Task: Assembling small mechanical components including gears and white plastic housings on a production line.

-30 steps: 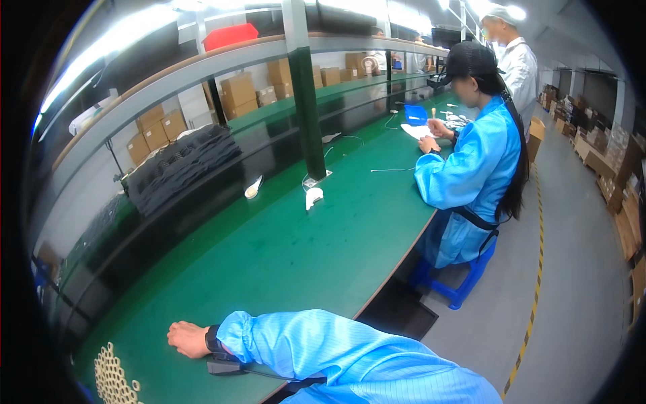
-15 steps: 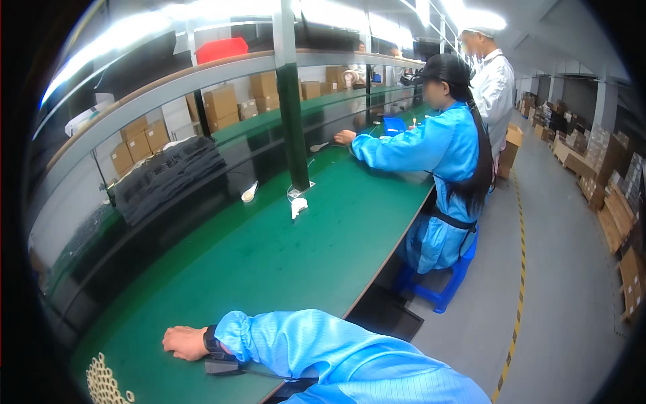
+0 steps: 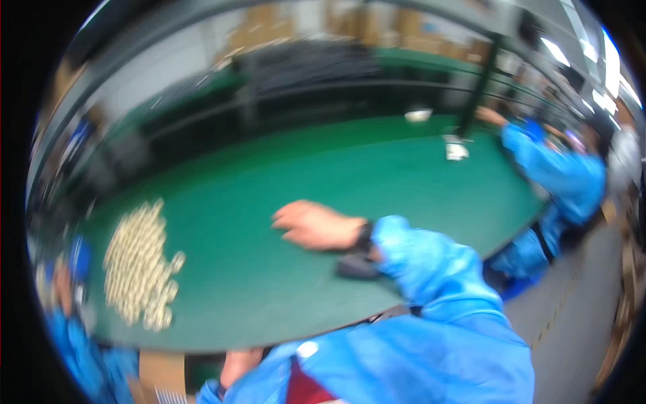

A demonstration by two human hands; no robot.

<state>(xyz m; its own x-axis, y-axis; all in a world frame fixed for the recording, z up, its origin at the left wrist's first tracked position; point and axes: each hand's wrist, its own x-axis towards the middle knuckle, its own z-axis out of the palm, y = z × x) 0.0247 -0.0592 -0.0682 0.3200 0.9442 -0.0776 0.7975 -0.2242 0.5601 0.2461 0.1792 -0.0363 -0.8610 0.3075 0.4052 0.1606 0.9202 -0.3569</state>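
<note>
My right hand (image 3: 316,225) lies over the green table (image 3: 296,289), palm down, its fingers stretched out and holding nothing. A black band (image 3: 365,236) circles that wrist. Just below the wrist is a dark wedge-shaped object (image 3: 356,267), blurred. My left hand (image 3: 239,365) shows only in part under the table's front edge, with its fingers hidden. To the left of my right hand, many small pale rings (image 3: 138,262) lie in a loose heap on the table, a few of them apart at its right side.
A green post (image 3: 481,87) rises from the table's far right, with a small white object (image 3: 456,151) at its foot and another white piece (image 3: 418,116) nearby. A co-worker in blue (image 3: 562,172) sits at right; another's sleeve (image 3: 84,350) shows at left. A cardboard box (image 3: 161,370) stands below the front edge.
The view has swung left and down, bringing the whole ring heap, my left hand and the left co-worker into sight. My right hand remains beside the dark object.
</note>
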